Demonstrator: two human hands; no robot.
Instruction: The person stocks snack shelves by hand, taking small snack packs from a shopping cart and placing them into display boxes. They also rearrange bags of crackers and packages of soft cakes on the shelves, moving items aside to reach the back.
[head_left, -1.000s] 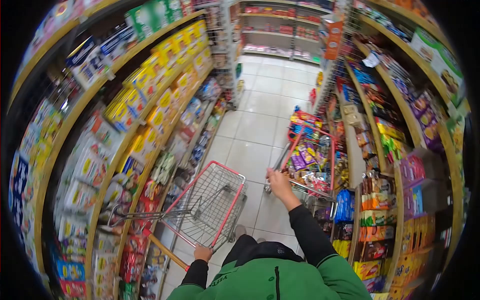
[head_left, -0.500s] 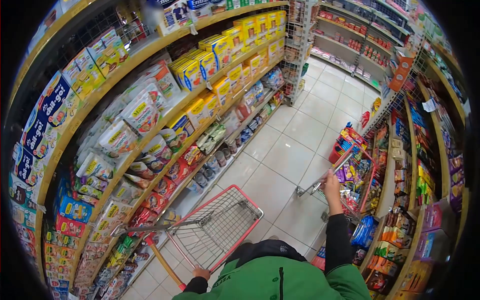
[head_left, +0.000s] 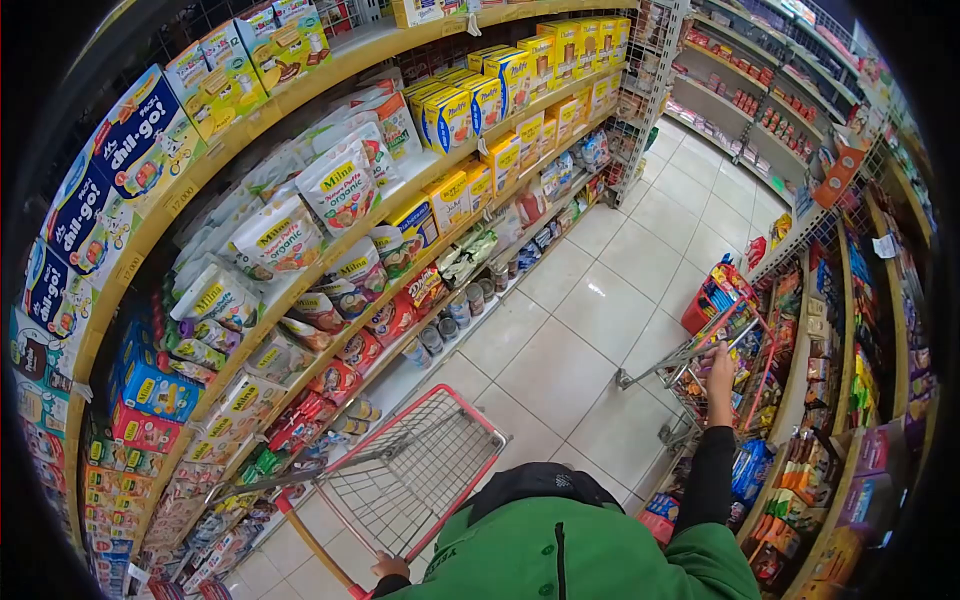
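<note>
An empty wire shopping cart (head_left: 400,460) with a red rim is at my left side. My left hand (head_left: 390,566) is closed on its side rim, just right of the orange handle bar (head_left: 315,545). On the right, my arm reaches out to a second metal shopping cart (head_left: 690,375) beside the snack shelves. My right hand (head_left: 718,372) has its fingers wrapped round this cart's upper bar. Behind that cart, a red basket (head_left: 703,307) holds blue packs; colourful packs show through the wire.
Left shelves (head_left: 350,240) carry yellow boxes, white pouches and blue boxes. Snack packs fill the right shelves (head_left: 800,450). A tiled aisle floor (head_left: 560,370) runs between them to stocked shelves (head_left: 735,100) at the back.
My view has swung, so the shelves appear farther right. My right hand and the second cart sit farther right in view; the first cart has shifted slightly left. Both hands keep their grip.
</note>
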